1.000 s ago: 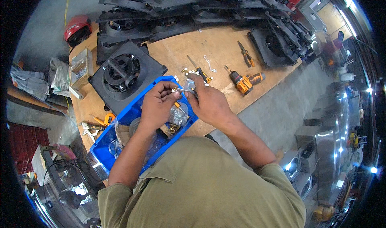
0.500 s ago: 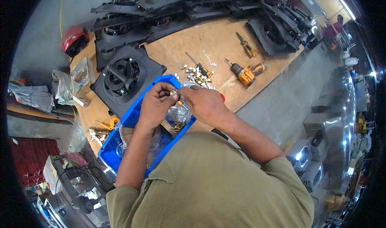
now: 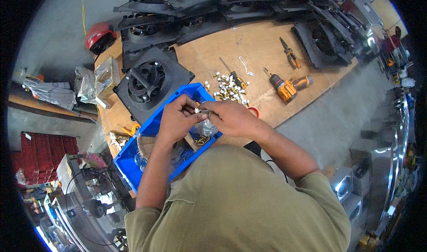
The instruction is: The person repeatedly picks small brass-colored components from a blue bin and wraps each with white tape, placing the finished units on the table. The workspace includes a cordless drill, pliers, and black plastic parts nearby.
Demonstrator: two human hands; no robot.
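Above the far end of a blue plastic bin (image 3: 126,160), my two hands meet fingertip to fingertip. My left hand (image 3: 174,120) is closed, pinching a small brass-and-white fitting (image 3: 197,110) between thumb and fingers. Against it, my right hand (image 3: 238,118) has its thumb and fingers pressed together; whatever they grip is hidden. Inside the bin are clear plastic bags (image 3: 205,128), brown cardboard (image 3: 145,146) and loose brass pieces (image 3: 202,141). Just beyond my right hand, a pile of similar brass-and-white fittings (image 3: 230,88) lies on the wooden table (image 3: 262,43).
A screwdriver (image 3: 239,80) touches the pile. Farther right lie an orange cordless drill (image 3: 284,89) and pliers (image 3: 291,58). A black fan housing (image 3: 153,80) sits left of the bin; more black housings (image 3: 195,29) line the back. A red helmet (image 3: 100,37) is at the far left.
The view has shifted, so the table scene appears farther right. My hands still meet over the bin; the fitting has turned between my fingertips and my right fingers have closed nearer to it.
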